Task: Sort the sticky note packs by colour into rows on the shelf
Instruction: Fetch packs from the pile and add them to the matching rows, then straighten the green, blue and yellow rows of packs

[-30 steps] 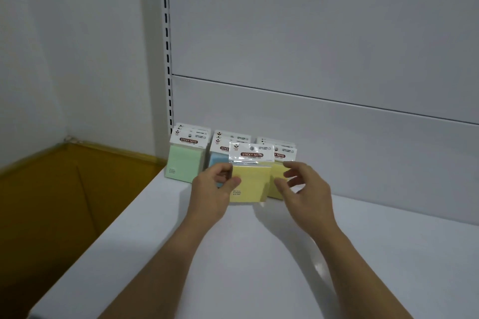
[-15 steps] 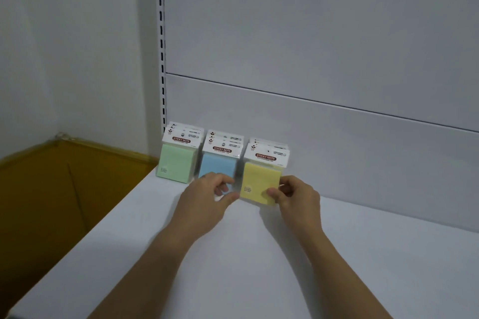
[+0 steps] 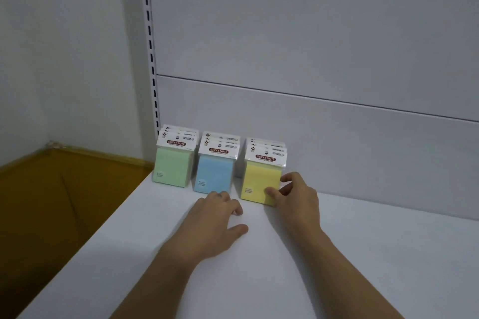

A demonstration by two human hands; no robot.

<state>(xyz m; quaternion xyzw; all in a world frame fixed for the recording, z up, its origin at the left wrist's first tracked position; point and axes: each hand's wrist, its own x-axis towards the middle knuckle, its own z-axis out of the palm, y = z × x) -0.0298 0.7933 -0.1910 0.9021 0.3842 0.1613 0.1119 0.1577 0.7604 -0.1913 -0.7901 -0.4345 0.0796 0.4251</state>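
Three rows of sticky note packs stand upright at the back left of the white shelf [image 3: 285, 267]: green packs [image 3: 172, 166], blue packs [image 3: 213, 173] and yellow packs [image 3: 260, 180], each row running back toward the wall. My right hand [image 3: 295, 195] pinches the lower right corner of the front yellow pack, thumb on its face and fingers at its side. Just in front of the blue row, my left hand [image 3: 219, 217] lies low over the shelf with fingers loosely curled, holding nothing.
A white back panel [image 3: 311, 46] rises behind the packs, with a slotted upright [image 3: 151, 59] at its left. Left of the shelf edge lies a brown floor [image 3: 51, 202] below a white wall.
The yellow pack, held up in both hands a second ago, now stands at the front of the yellow row. My left hand has let go and drawn back onto the shelf.
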